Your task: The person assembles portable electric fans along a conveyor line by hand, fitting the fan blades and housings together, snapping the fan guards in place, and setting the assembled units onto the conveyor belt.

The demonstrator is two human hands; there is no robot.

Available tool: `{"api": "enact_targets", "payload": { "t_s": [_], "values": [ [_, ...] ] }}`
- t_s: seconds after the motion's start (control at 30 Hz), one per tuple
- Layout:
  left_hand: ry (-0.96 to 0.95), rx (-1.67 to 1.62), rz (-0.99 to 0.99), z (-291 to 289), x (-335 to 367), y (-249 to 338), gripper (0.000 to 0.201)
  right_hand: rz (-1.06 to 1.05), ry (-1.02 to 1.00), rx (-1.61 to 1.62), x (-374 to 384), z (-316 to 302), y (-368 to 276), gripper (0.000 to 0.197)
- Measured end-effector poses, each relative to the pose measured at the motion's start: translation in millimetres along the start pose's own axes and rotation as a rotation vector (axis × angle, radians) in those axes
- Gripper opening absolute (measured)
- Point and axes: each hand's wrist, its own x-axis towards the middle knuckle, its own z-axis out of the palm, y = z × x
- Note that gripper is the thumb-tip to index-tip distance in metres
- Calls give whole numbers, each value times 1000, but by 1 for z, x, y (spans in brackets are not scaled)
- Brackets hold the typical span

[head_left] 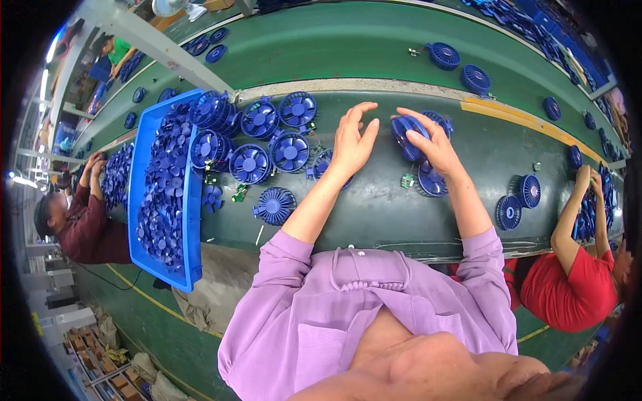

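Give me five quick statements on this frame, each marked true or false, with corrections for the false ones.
1. The left hand is open, with nothing in it. True.
2. The right hand is empty. False: the right hand holds a round blue fan part.
3. The blue bin on the person's left holds many fan blades. True.
4. The person's sleeves are green. False: the sleeves are light purple.
5. A co-worker at the right wears a red top. True.

The dark green table (pixel 381 217) holds a big blue tub (pixel 193 227) on the left, round blue fans (pixel 290 152) bunched beside it, a small green board (pixel 407 180) in the middle — and two round blue pieces (pixel 509 212) on the right.
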Motion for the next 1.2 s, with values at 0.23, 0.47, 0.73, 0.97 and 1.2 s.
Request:
{"api": "enact_targets", "payload": {
  "t_s": [0.23, 0.47, 0.73, 0.97, 1.2],
  "values": [
    [4, 25, 35, 8, 19, 1, 33, -64, 61, 124, 6, -4, 4, 53],
    [-163, 358, 204, 54, 41, -9, 39, -110, 414, 302, 4, -69, 4, 43],
    [-328, 564, 61, 97, 67, -19, 27, -82, 500, 193, -3, -76, 9, 34],
    [-357, -553, -504, 63, 55, 0, 53, -124, 530, 23, 10, -62, 17, 40],
    [-364, -942, -567, 48, 38, 5, 41, -390, 449, -508, 12, -29, 5, 43]
  ]
}}
